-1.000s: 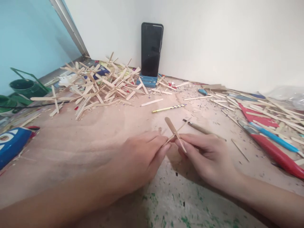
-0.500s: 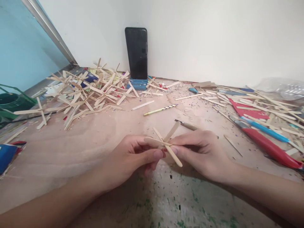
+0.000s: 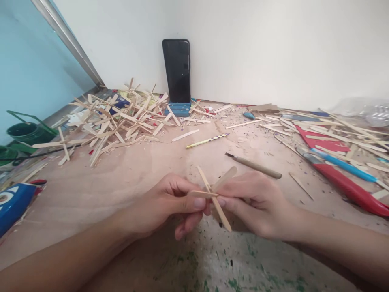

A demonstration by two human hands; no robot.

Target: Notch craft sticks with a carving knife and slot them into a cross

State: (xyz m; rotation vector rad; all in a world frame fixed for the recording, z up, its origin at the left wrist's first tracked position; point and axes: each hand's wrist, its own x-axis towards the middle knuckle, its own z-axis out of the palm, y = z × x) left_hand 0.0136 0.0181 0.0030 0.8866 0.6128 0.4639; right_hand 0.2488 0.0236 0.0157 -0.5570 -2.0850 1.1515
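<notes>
No legible lettering or numbers.

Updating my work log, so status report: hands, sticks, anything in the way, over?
Left hand and right hand both pinching crossed sticks. Wooden-handled tool lying just beyond right hand. Nothing visible blocking the sticks.

Head view, single: from above the bench point(image 3: 121, 174), near side; facing forward and down; left hand point(image 3: 170, 200) and right hand point(image 3: 258, 198) close; wall point(image 3: 258, 48) past far edge.
</notes>
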